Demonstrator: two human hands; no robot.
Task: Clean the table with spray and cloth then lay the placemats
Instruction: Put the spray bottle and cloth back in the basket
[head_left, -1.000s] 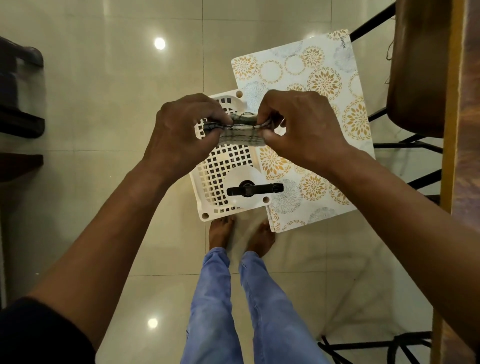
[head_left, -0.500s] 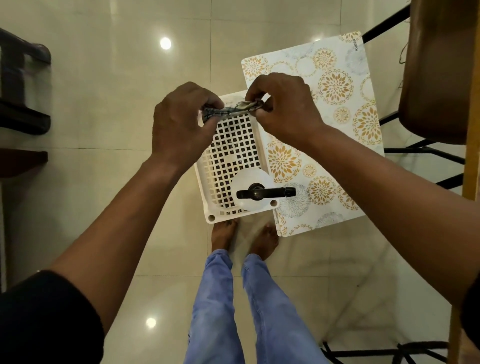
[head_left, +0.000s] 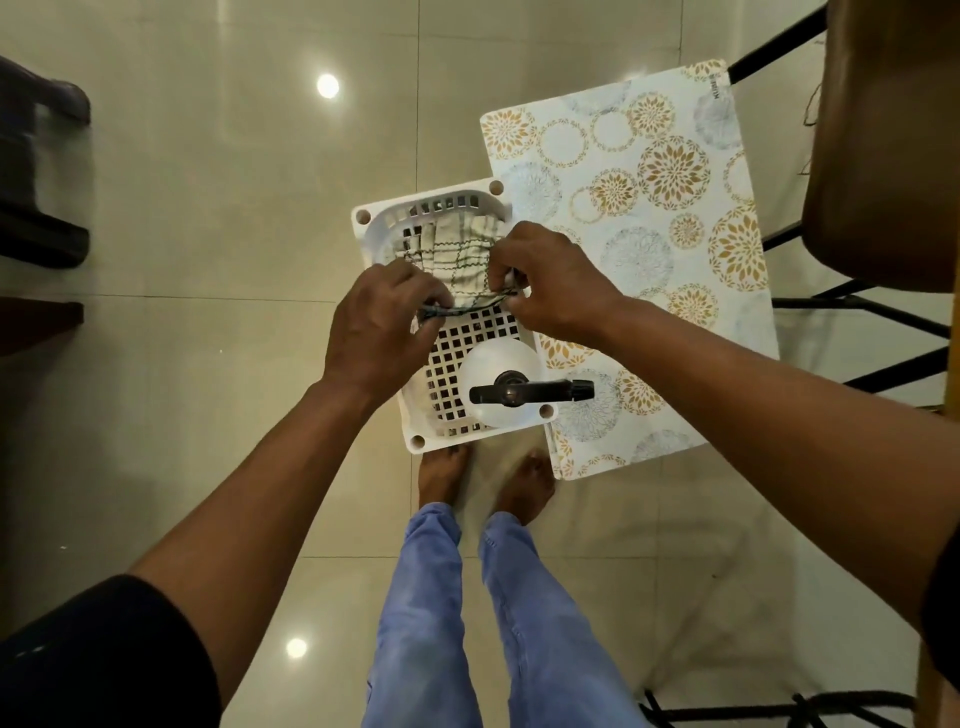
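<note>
The cloth (head_left: 457, 260), a pale checked rag with dark lines, lies in the far half of a white plastic basket (head_left: 379, 228) that sits on the tiled floor (head_left: 208, 208), and both hands grip its near edge.

Nearest to me are the person's blue trouser legs (head_left: 415, 597) and bare feet (head_left: 441, 478), toes just short of the basket's near rim. In the near right corner of the basket stands the spray bottle (head_left: 498, 384), seen from above as a round white body with a dark trigger head whose nozzle points right, out over the basket's edge.

Just past the bottle, the left hand (head_left: 379, 322) pinches the cloth's near left edge, fingers curled tightly around a bunched fold. The right hand (head_left: 550, 280) pinches the near right edge in the same way, thumb and fingers closed on the fabric. Between the two hands the hem stretches as a thin dark line across the basket's grid bottom, while the rest of the cloth spreads away toward the far wall.

To the right of the basket, partly under its edge, the placemats (head_left: 649, 208) lie flat on the floor, white with gold and grey floral circles. Beyond them, at the right, a brown chair seat (head_left: 883, 156) on black metal legs stands against the table edge (head_left: 953, 338).
</note>
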